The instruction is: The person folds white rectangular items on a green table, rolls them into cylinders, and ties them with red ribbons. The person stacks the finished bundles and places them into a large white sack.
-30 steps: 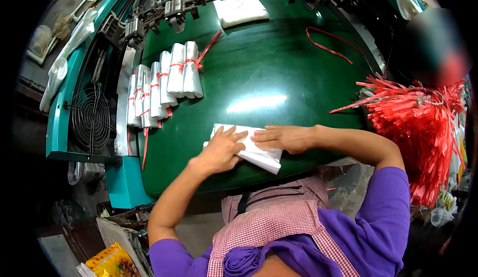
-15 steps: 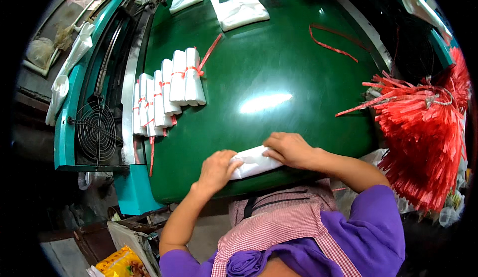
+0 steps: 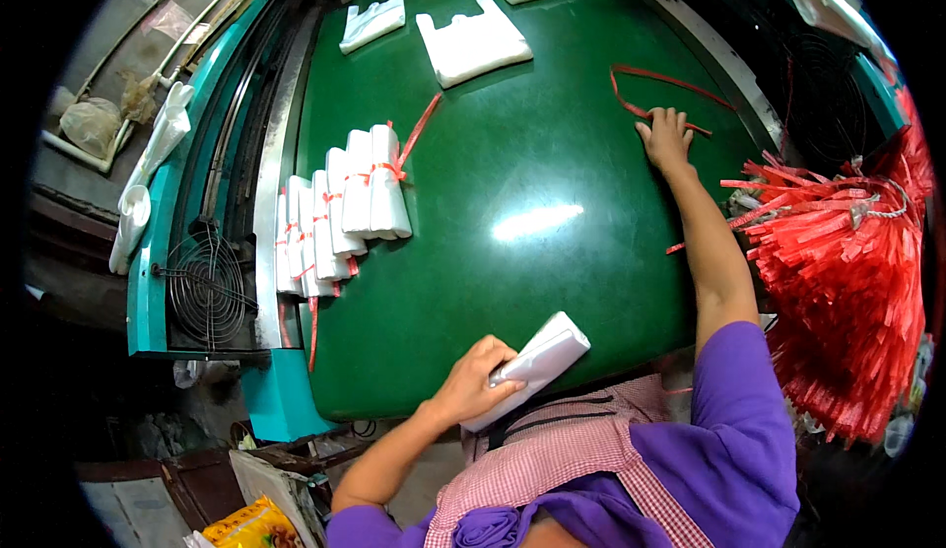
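At far left, a length of white plastic (image 3: 158,146) is draped along a teal machine frame (image 3: 144,297), in which a round wire guard (image 3: 209,297) is set. A yellow packet (image 3: 256,526) is partly seen at the lower edge. On the green worktop (image 3: 473,223), a row of white rolls (image 3: 347,198), bound with red ties, is laid out slantwise; one red tail is stretched away from the rightmost roll (another is trailed toward the near edge). Toward the far end, flat white bags (image 3: 478,47) are spread, the middle one with its handles pointed away. At the near edge, an untied white roll (image 3: 552,351) is gripped in the left hand (image 3: 473,380), the fingers wrapped over it and the thumb pressed along its near side; it is held aslant, its lower end near the checked apron (image 3: 552,459) and its upper end over the worktop. The right hand (image 3: 668,139) is placed at a curved red strip (image 3: 680,79) on the worktop; its fingers are slightly spread and bent, but whether the strip is pinched cannot be told. At far right, a thick red bunch of strips (image 3: 838,292) is hung, bound near its top with pale cord.
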The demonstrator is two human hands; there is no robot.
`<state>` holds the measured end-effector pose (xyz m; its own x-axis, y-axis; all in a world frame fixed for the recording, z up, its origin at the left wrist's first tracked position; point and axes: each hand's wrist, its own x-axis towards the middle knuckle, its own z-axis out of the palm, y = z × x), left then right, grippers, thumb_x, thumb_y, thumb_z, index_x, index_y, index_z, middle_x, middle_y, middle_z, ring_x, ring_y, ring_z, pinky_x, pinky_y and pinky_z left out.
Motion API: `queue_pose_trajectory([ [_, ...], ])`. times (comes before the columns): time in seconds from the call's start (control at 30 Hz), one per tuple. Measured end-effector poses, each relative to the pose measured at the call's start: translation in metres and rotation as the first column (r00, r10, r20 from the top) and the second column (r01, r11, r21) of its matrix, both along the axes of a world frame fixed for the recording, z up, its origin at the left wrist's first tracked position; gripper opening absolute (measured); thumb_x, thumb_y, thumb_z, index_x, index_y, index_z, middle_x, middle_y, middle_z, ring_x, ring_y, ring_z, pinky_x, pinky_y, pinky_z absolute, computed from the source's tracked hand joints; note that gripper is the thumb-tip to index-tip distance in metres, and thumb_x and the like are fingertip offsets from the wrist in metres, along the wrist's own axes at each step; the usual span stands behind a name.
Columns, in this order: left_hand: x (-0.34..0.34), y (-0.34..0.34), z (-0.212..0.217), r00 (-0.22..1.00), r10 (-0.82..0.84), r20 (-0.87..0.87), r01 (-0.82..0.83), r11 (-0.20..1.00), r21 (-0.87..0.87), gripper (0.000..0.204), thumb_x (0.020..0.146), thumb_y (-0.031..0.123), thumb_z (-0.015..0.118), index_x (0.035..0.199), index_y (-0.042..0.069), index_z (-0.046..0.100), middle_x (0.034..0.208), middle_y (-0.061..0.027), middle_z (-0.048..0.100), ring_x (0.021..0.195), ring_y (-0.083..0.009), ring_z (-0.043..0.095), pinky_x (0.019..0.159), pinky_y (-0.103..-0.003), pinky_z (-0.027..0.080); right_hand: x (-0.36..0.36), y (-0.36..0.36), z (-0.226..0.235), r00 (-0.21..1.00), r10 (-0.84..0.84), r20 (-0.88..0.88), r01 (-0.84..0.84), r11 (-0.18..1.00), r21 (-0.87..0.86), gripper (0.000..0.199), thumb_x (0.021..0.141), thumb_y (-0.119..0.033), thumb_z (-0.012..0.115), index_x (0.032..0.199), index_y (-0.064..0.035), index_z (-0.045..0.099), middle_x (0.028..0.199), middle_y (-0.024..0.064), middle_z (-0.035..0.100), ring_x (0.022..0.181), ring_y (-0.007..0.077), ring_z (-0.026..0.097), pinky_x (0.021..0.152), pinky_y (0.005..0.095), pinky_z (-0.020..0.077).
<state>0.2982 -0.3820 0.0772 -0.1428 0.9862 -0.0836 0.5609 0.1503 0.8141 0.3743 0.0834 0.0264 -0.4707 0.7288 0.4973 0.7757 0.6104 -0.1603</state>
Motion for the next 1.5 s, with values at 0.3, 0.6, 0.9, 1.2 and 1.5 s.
queue_pose_trajectory([
  [0.3,-0.003,-0.043,-0.021,0.06,0.199,0.978,-0.442,0.884,-0.152,0.038,0.084,0.011,0.064,0.117,-0.002,0.053,0.107,-0.0096,0.063,0.093,-0.018,0.062,0.086,-0.032,0.049,0.002,-0.283,0.048,0.221,0.85,-0.478,-0.856,-0.065,-0.512,0.016,0.081,-0.006,0.056,0.096,-0.0028,0.062,0.093,0.0202,0.062,0.085,0.0371,0.06,0.074,0.044,0.048],
  [0.6,-0.082,-0.043,0.011,0.92,0.295,0.256,-0.308,0.951,0.011,0.039,0.075,0.007,0.06,0.113,-0.004,0.06,0.097,-0.0109,0.067,0.086,-0.0174,0.062,0.079,-0.03,0.048,0.053,-0.318,0.078,0.297,0.752,-0.589,-0.774,-0.172,-0.61,0.018,0.089,-0.016,0.056,0.082,0.0005,0.058,0.098,0.0106,0.062,0.076,0.0241,0.057,0.07,0.0358,0.0467],
  [0.9,-0.04,-0.039,-0.033,0.938,0.33,-0.107,-0.297,0.923,0.243,0.042,0.078,0.009,0.065,0.119,0.005,0.059,0.082,-0.013,0.065,0.076,-0.0208,0.061,0.068,-0.034,0.047,-0.009,-0.325,0.027,0.736,0.205,-0.645,-0.499,-0.48,-0.722,0.02,0.09,-0.005,0.046,0.098,0.005,0.061,0.084,0.0058,0.06,0.075,0.0128,0.056,0.073,0.0275,0.0494],
  [1.2,-0.045,-0.048,-0.053,0.735,0.427,0.527,-0.52,0.853,0.033,0.013,0.083,0.011,0.065,0.084,-0.002,0.066,0.068,-0.0038,0.064,0.06,-0.0079,0.059,0.057,-0.024,0.049,0.015,-0.385,0.041,0.269,0.931,-0.246,-0.928,0.182,-0.326,0.013,0.076,-0.011,0.066,0.086,-0.0035,0.061,0.094,0.0123,0.059,0.078,0.028,0.059,0.063,0.0376,0.0487],
  [1.5,-0.016,-0.074,-0.065,0.892,0.281,-0.354,0.013,0.768,0.641,0.013,0.075,0.007,0.062,0.072,0.001,0.05,0.085,-0.0113,0.055,0.075,-0.0292,0.057,0.063,-0.036,0.05,-0.004,-0.376,0.014,0.591,0.572,-0.568,-0.634,-0.106,-0.766,0.024,0.086,0.005,0.05,0.107,0.0026,0.06,0.085,0.0082,0.061,0.069,0.0147,0.058,0.062,0.027,0.0476],
])
